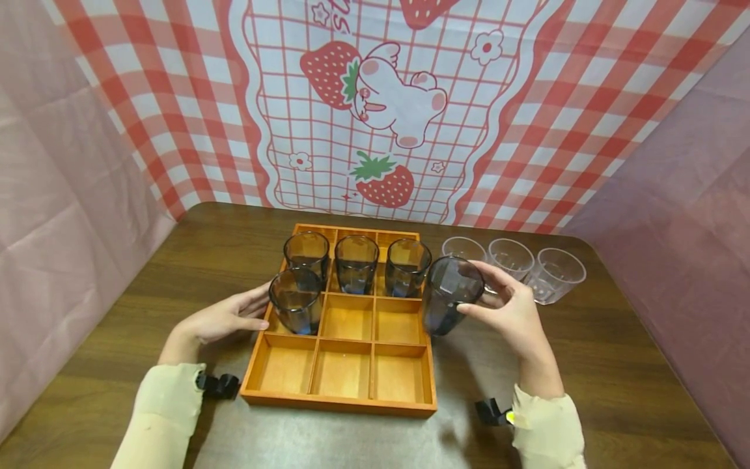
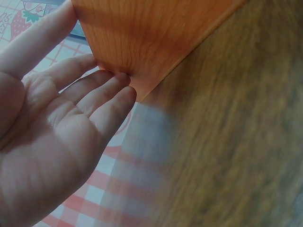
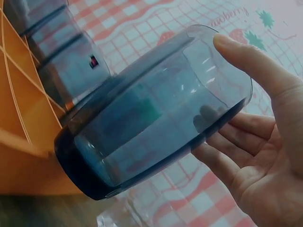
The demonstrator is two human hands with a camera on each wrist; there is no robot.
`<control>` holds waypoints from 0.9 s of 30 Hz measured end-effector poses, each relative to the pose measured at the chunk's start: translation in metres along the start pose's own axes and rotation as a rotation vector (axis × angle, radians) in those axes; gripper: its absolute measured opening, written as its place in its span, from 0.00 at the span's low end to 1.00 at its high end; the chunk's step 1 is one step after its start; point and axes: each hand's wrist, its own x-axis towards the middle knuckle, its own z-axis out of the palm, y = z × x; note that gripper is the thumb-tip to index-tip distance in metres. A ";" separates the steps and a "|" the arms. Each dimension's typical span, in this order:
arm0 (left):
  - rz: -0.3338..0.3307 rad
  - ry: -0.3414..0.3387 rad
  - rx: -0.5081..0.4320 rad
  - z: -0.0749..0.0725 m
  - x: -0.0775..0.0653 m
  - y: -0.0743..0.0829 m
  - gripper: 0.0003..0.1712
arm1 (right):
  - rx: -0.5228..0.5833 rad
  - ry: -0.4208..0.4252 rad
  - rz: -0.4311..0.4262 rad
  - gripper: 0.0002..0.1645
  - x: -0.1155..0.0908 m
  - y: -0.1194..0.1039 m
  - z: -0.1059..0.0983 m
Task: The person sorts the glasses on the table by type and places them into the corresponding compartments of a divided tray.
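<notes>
A wooden tray [image 1: 346,405] with square compartments lies on the table. Three dark tinted glasses stand in it side by side toward the back: a left one [image 1: 306,251], a middle one [image 1: 357,260] and a right one [image 1: 407,264]. One more dark glass [image 1: 296,303] is in the left compartment in front of them. My left hand [image 1: 225,318] touches the tray's left side, fingers extended, as the left wrist view also shows. At the tray's right edge, my right hand [image 1: 511,309] grips a tilted dark glass [image 3: 151,113] near its rim, between thumb and fingers.
Three clear glasses stand in a row on the table right of the tray: one [image 1: 463,247] partly behind the held glass, one [image 1: 511,255] in the middle and one [image 1: 556,273] at the right. A checked strawberry cloth [image 1: 375,176] hangs behind the wooden table [image 1: 615,365].
</notes>
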 end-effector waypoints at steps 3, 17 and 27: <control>0.003 -0.001 -0.005 0.000 -0.001 0.000 0.48 | -0.014 -0.010 -0.013 0.39 0.004 -0.001 0.010; 0.008 -0.011 -0.004 0.000 0.001 0.002 0.48 | -0.084 -0.103 0.065 0.41 0.022 -0.005 0.061; 0.006 -0.010 -0.007 -0.001 0.000 0.001 0.48 | -0.057 -0.181 0.127 0.42 0.030 -0.005 0.089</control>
